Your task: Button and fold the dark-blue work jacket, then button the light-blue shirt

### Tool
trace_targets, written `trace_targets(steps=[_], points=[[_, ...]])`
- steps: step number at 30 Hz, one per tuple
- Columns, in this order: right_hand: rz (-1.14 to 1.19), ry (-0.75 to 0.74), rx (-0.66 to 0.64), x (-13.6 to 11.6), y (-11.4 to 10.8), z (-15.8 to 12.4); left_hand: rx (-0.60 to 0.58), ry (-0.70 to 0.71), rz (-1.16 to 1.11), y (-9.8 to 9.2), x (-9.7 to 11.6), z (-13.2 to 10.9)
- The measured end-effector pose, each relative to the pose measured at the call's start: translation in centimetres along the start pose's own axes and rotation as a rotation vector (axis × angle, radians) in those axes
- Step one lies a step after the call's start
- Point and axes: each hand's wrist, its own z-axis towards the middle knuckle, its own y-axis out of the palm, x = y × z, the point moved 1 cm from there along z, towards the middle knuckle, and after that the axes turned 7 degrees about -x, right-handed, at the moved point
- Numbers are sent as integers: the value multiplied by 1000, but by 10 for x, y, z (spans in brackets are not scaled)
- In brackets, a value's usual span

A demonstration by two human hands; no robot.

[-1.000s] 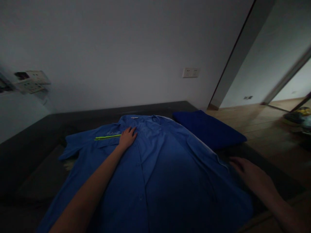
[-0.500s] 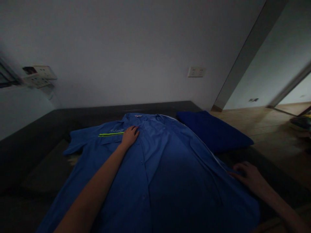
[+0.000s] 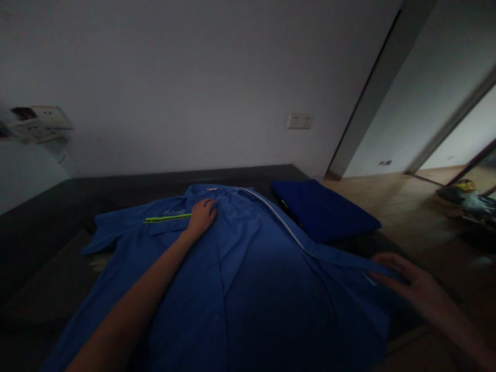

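Observation:
A blue short-sleeved shirt (image 3: 256, 268) with a yellow-green stripe and lettering on its chest is spread out before me, collar at the far end. My left hand (image 3: 202, 216) lies on the shirt's upper chest beside the buttoned front, fingers resting on the cloth and slightly bent. On the right, my right hand (image 3: 403, 276) pinches the shirt's side edge between thumb and fingers, pulling it taut and a little raised. A white line of trim runs down that side from the collar. The lower part of the shirt is dark and leaves the frame.
A folded darker-blue cloth (image 3: 325, 209) lies right of the shirt on the dark padded surface (image 3: 174, 178). Behind stands a white wall with a socket plate (image 3: 299, 121); more sockets (image 3: 48, 119) are at the left. Blurry items (image 3: 470, 199) sit on the floor at far right.
My right hand has closed on the shirt's side edge and drawn it outward, lifting it a little. My left hand stays on the chest. The view has turned slightly right.

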Motion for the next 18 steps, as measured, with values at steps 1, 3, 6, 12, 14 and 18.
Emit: trace_targets(steps=[1,3,6,12,14,18], points=[[15,-47,-29,-15,6,-6,-13,32,-70,-2,11,6],[-2,-149,-135,-44,22,-20,-57,91,-188,-4,39,20],[-24,-249,-331,-76,57,-46,-120,163,-254,1,88,44],[-68,-334,-731,-90,137,-84,-194,69,-291,30,161,64],[-85,-340,-807,-85,157,-88,-229,-49,-292,39,171,61],[-99,-293,-895,-76,178,-89,-294,-249,-441,48,173,57]])
